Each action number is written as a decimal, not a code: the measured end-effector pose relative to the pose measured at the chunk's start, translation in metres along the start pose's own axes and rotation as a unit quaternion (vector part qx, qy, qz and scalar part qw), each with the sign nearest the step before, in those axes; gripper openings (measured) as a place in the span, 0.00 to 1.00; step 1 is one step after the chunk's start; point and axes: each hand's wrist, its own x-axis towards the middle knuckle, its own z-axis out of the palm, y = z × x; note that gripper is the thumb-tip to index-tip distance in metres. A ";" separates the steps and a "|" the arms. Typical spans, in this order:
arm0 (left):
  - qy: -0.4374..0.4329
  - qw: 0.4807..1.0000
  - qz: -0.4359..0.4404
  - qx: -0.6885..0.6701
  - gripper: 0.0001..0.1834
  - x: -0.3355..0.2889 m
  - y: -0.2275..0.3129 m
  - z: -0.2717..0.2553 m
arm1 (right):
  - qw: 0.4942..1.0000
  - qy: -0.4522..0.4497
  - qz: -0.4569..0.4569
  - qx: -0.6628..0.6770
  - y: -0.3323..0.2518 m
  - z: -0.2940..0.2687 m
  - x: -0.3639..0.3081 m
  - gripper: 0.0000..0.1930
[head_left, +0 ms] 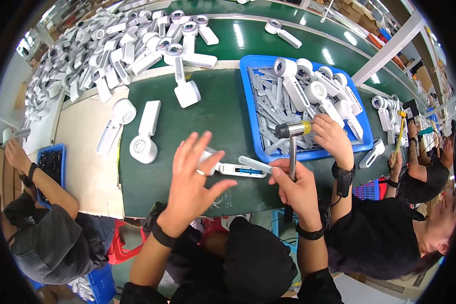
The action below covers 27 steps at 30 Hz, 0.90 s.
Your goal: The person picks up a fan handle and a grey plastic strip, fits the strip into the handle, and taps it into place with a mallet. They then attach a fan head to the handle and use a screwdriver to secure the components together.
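A white handheld fan (228, 169) lies on the green table with its handle compartment uncovered and a blue battery (249, 171) showing inside. My left hand (190, 175) hovers over the fan's head end, fingers spread, a ring on one finger. It hides much of the fan's head. By the handle's other end, my right hand (298, 191) pinches a long light-grey handle cover (256, 164), tilted just above the compartment. The same hand also grips a hammer (293, 152), upright, its black-and-yellow head beside the blue tray.
A blue tray (252, 109) holds grey covers and several white fans; a co-worker's hand (332, 137) reaches into it. More fans (144, 147) lie on the left. A large fan heap (96, 50) covers the far left. Another person's hand (17, 156) is at far left.
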 end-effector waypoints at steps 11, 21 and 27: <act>-0.024 0.993 0.010 -0.116 0.25 -0.006 -0.014 0.015 | 0.990 -0.010 -0.011 -0.140 0.001 0.025 0.011 0.08; -0.002 0.994 0.040 -0.106 0.17 -0.007 -0.018 0.019 | 0.980 -0.018 -0.005 -0.199 -0.007 0.023 0.014 0.08; -0.011 0.993 0.100 -0.065 0.16 -0.002 -0.025 0.015 | 0.970 -0.028 -0.032 -0.240 -0.013 0.025 0.017 0.09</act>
